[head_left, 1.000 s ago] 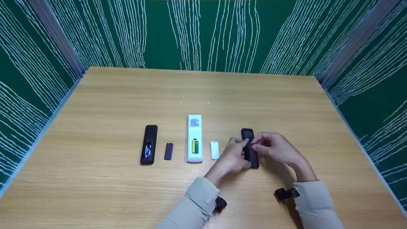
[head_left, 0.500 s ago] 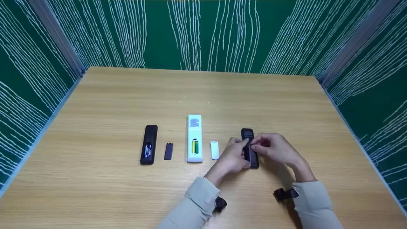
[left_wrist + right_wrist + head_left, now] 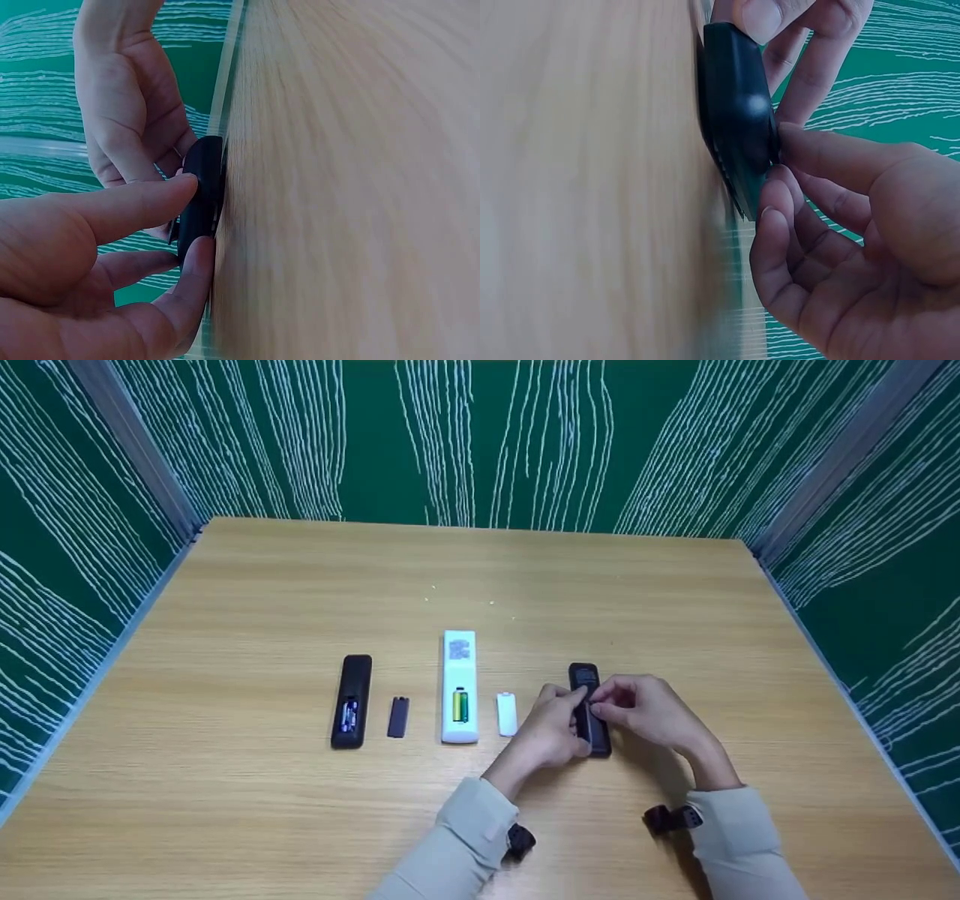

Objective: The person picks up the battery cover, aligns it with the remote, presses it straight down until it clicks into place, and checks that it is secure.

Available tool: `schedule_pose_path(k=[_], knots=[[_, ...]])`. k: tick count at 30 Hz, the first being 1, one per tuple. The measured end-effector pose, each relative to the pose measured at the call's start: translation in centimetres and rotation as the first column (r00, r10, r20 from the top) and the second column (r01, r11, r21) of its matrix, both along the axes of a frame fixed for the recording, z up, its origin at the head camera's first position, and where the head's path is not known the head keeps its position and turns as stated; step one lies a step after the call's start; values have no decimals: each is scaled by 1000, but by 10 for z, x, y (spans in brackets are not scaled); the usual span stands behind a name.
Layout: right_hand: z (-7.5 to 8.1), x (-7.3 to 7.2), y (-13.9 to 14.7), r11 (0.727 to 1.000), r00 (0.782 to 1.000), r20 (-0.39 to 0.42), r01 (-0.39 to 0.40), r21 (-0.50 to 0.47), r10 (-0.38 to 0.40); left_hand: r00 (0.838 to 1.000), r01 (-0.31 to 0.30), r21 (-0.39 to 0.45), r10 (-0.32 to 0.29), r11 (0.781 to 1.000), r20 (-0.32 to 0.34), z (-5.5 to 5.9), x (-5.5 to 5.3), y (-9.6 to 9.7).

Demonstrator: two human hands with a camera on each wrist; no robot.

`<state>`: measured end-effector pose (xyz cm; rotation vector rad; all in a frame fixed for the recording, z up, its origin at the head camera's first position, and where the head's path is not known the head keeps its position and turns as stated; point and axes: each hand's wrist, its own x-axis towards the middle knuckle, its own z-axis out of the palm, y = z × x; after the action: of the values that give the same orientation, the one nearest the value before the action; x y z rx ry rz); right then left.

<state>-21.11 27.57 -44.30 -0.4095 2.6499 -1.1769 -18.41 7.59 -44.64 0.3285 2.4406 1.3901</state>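
Note:
A black remote control (image 3: 598,735) lies back up on the table at the right. My left hand (image 3: 553,727) grips it from the left, with thumb and fingers along its sides. From the right, my right hand (image 3: 651,709) pinches at the middle of its back with thumb and forefinger. A thin dark piece, apparently the battery cover (image 3: 173,231), stands out from the remote in the left wrist view. Most of it is hidden by fingers. In the right wrist view the fingertips (image 3: 776,180) meet at the remote's edge.
Left of the hands lies a white remote (image 3: 460,660) with batteries showing, its white cover (image 3: 506,714) beside it. Farther left are another black remote (image 3: 356,679) with batteries and a dark cover (image 3: 398,717). Green walls stand around the wooden table (image 3: 300,810).
My right hand has shifted very slightly left and down over the remote's back. The left hand and the remotes have stayed where they were.

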Motion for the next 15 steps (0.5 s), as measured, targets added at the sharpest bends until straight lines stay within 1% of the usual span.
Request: schedule_pose_path(k=[9,15], knots=[[-3,0,0,1000,1000,-17,12,15,-12,1000,22,-2,-22,1000,-4,0,0,0],[-3,0,1,1000,1000,-9,12,7,-12,1000,11,-3,-11,1000,-2,0,0,-1]])
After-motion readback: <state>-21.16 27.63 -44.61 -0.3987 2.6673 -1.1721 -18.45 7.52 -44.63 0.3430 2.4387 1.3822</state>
